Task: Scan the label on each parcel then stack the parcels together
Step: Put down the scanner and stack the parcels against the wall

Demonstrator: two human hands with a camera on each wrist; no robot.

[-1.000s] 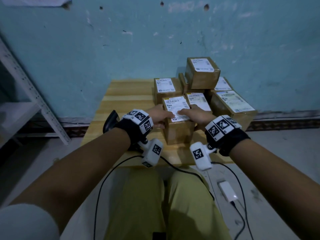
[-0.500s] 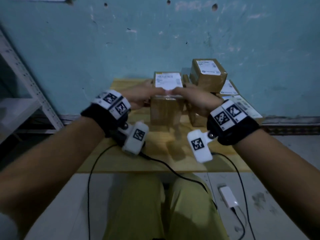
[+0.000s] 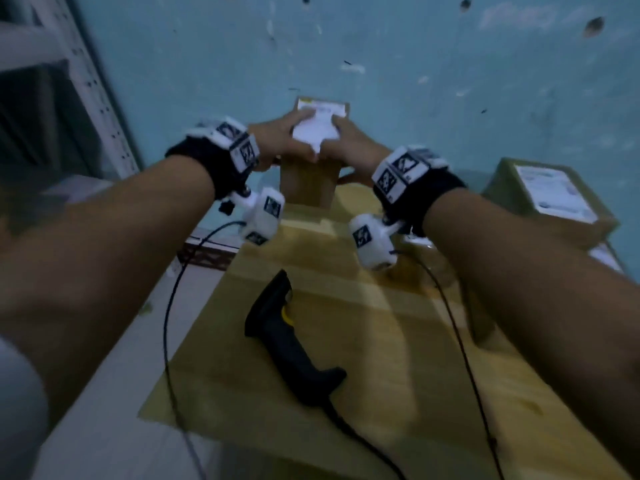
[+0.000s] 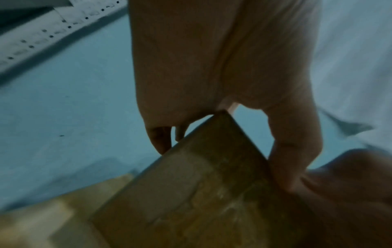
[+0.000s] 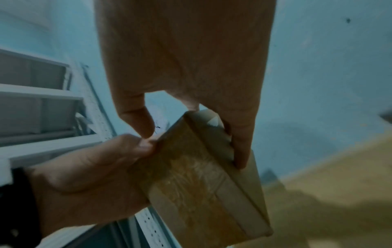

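Note:
I hold a brown cardboard parcel (image 3: 308, 183) in the air over the far part of the wooden table (image 3: 363, 341); its white label (image 3: 317, 128) faces up. My left hand (image 3: 285, 135) grips its left side and my right hand (image 3: 344, 138) grips its right side, thumbs on the label. In the left wrist view my fingers curl over the parcel (image 4: 212, 193). In the right wrist view, thumb and fingers clamp the parcel (image 5: 201, 184), and the left hand (image 5: 84, 176) is on its other side. A black handheld scanner (image 3: 287, 341) lies on the table below my arms.
More labelled parcels (image 3: 547, 199) are piled at the right edge of the view. A white metal shelf (image 3: 86, 81) stands to the left against the blue wall. Cables (image 3: 169, 306) hang from my wrist cameras over the table's left edge.
Both hands lifted the parcel off the table beside the pile and carried it up and to the left. The view swung left, so the pile now sits at the right.

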